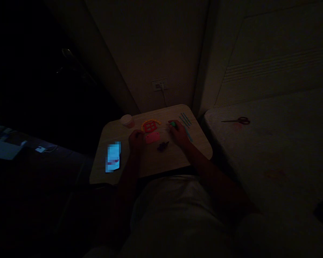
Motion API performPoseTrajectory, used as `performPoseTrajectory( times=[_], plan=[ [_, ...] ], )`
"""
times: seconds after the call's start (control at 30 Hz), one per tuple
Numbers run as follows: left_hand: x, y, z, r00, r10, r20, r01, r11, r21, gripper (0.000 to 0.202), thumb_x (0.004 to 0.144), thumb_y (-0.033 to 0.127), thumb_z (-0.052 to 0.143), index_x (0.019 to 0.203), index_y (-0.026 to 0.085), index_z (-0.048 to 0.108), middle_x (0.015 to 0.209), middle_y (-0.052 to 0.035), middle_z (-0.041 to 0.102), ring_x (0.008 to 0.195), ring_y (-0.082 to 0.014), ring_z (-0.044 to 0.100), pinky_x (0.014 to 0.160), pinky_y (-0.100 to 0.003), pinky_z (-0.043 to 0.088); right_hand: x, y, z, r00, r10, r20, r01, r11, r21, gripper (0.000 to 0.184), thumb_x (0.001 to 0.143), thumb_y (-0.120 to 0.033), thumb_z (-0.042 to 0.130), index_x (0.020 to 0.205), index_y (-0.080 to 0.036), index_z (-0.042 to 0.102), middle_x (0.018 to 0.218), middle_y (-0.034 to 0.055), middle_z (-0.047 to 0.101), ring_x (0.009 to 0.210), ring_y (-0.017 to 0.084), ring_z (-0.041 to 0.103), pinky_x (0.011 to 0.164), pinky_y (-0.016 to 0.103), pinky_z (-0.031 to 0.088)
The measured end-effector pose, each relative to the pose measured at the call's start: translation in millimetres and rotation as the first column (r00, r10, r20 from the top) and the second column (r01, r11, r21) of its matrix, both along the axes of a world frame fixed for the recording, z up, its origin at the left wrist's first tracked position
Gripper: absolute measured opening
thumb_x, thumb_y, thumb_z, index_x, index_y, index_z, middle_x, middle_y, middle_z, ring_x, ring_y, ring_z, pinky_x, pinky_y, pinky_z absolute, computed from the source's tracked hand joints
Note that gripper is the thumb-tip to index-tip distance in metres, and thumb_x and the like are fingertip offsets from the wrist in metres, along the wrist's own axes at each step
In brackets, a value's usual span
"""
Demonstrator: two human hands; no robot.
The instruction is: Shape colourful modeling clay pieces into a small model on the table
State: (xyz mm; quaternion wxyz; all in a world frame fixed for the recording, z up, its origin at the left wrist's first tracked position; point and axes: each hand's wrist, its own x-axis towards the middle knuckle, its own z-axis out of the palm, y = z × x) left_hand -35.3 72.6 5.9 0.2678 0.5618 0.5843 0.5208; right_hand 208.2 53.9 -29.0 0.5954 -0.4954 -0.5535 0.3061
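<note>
Since it's so dark, I can't tell whether the left hand (136, 140), beside the pink piece (153, 137), has its fingers closed on anything; the right hand (178, 134) has its pinched around a green piece (173, 124) at 1 o'clock, probably for finer control. Phone (113, 157) at 8 and cup (127, 121) at 10, likely out of the arms' way. Pale wood-look table (158, 163), wall socket (159, 85) at 12, scissors (237, 121) on the next surface (247, 154) around 2.
</note>
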Motion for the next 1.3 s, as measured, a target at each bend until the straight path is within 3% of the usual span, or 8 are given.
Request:
performPoseTrajectory(
  times=[0.1,0.2,0.47,0.7,0.87,1.1,1.2,1.3],
  plan=[
    [0.0,0.1,-0.7,1.000,-0.004,-0.005,0.004,1.000,0.002,0.009,0.072,0.017,0.058,0.071,0.022,0.066,0.075,-0.0001,0.067,0.080,-0.0205,0.061,0.080,-0.030,0.049,-1.7,-2.0,6.5,0.995,-0.033,-0.094,0.028,0.998,-0.058,0.041,0.095,-0.064,0.060,0.097,-0.024,0.065,0.085,0.0030,0.069,0.079,0.020,0.062,0.076,0.034,0.052],
    [0.1,0.3,-1.1,1.000,-0.001,-0.003,0.001,1.000,0.001,0.010,0.071,0.016,0.058,0.070,0.022,0.066,0.075,-0.0006,0.067,0.080,-0.0206,0.061,0.080,-0.030,0.049,-2.7,-2.8,8.4,0.994,-0.017,-0.111,0.007,0.996,-0.089,0.038,0.094,-0.063,0.060,0.092,-0.025,0.064,0.074,0.0001,0.064,0.072,0.019,0.061,0.072,0.034,0.051],
    [0.1,-0.1,-1.0,1.000,-0.007,-0.004,0.007,1.000,-0.011,0.009,0.072,0.017,0.057,0.072,0.022,0.065,0.077,-0.0007,0.067,0.083,-0.0210,0.062,0.080,-0.030,0.049,2.6,-0.5,2.0,0.996,-0.010,-0.086,0.007,0.999,-0.045,0.041,0.085,-0.051,0.068,0.113,-0.023,0.078,0.110,0.0105,0.081,0.099,0.025,0.075,0.095,0.042,0.061],
    [1.3,-0.3,-0.7,1.000,-0.004,-0.001,0.004,1.000,-0.005,0.008,0.072,0.019,0.059,0.072,0.022,0.066,0.076,-0.0006,0.067,0.081,-0.0208,0.061,0.078,-0.030,0.048,-0.7,-6.6,6.0,0.987,0.083,-0.140,-0.097,0.991,-0.096,0.035,0.088,-0.049,0.066,0.102,-0.020,0.079,0.091,0.0089,0.081,0.075,0.021,0.076,0.077,0.037,0.063],
    [1.9,-0.2,1.3,1.000,0.008,-0.012,-0.008,1.000,-0.021,0.008,0.071,0.018,0.058,0.071,0.022,0.065,0.075,-0.0003,0.066,0.082,-0.0209,0.062,0.080,-0.030,0.049,-3.1,-4.0,3.1,0.985,0.036,-0.171,-0.055,0.992,-0.110,0.031,0.089,-0.048,0.063,0.099,-0.021,0.075,0.087,0.0070,0.078,0.070,0.018,0.072,0.068,0.033,0.060],
    [3.6,-1.8,4.5,1.000,0.005,-0.003,-0.005,1.000,-0.031,0.008,0.071,0.015,0.058,0.070,0.022,0.063,0.074,-0.0005,0.065,0.081,-0.0208,0.061,0.079,-0.030,0.049,-4.4,0.5,1.3,0.977,-0.011,-0.211,-0.005,0.997,-0.076,0.043,0.089,-0.057,0.062,0.116,-0.024,0.069,0.096,0.0049,0.075,0.074,0.017,0.067,0.072,0.032,0.056],
    [3.4,-1.9,3.8,1.000,0.007,-0.009,-0.007,1.000,-0.023,0.009,0.071,0.015,0.058,0.070,0.022,0.064,0.074,-0.0002,0.065,0.081,-0.0208,0.061,0.079,-0.030,0.048,-2.3,-0.8,3.4,0.984,0.011,-0.176,-0.025,0.997,-0.078,0.052,0.097,-0.068,0.053,0.114,-0.023,0.073,0.092,0.0055,0.075,0.077,0.019,0.068,0.075,0.034,0.057],
    [2.5,-2.2,3.3,1.000,0.012,-0.012,-0.012,1.000,-0.018,0.009,0.071,0.015,0.058,0.070,0.022,0.065,0.074,-0.0002,0.066,0.081,-0.0210,0.061,0.079,-0.030,0.048,0.5,-2.3,5.7,0.998,0.002,-0.067,-0.005,0.999,-0.044,0.051,0.102,-0.064,0.050,0.109,-0.022,0.079,0.091,0.0081,0.078,0.088,0.023,0.072,0.087,0.038,0.059]
  ],
)
